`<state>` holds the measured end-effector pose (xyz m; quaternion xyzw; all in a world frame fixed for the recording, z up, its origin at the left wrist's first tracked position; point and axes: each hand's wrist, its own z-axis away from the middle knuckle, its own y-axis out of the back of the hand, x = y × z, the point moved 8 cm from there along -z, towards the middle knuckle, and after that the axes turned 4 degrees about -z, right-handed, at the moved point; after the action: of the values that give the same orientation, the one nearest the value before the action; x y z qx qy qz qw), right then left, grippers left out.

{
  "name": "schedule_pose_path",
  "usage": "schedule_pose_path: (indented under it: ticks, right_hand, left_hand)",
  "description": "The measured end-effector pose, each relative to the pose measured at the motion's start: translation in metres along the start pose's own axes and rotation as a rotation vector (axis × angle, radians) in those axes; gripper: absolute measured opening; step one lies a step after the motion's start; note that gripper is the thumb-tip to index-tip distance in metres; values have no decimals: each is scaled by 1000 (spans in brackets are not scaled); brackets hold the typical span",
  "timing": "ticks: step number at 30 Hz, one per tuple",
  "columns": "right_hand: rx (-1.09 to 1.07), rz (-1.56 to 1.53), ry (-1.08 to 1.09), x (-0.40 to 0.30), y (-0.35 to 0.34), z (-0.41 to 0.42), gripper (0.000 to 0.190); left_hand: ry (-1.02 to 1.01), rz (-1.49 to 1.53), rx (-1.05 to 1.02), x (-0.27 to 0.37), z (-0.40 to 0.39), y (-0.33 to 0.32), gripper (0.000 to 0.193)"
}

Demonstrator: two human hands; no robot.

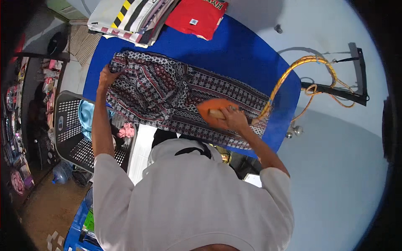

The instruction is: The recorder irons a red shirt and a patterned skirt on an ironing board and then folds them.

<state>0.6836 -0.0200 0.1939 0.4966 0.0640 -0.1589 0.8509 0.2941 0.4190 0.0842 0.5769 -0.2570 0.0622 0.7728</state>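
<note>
A dark garment (220, 81) with white and reddish patterned bands lies across the blue-covered ironing table (248, 47). Its right part is spread fairly flat, while the left part is bunched and creased. My left hand (108, 77) grips the garment's upper left edge, thumb on top of the cloth. In my right hand (235, 118) is the tan handle of an orange clothes iron (207, 108), which rests on the right part of the fabric. A thick yellow cord (276, 91) runs from the back of the iron up to the right.
Folded clothes (132, 18) are stacked at the table's far left, beside a folded red shirt (198, 18). A black wall bracket (333, 92) carries the cord on the right. Left of the table stands a grey perforated laundry basket (67, 125) holding blue and pink cloth.
</note>
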Motion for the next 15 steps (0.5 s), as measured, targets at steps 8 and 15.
schedule_pose_path:
  ticks: [8,15]
  right_hand:
    - [374,-278,-114,-10,101,-113,50]
    - [113,-80,244,-146,78,-141,45]
  left_hand:
    - [23,45,184,-25,-2,30,96]
    - [51,118,158,-29,-4,31,92]
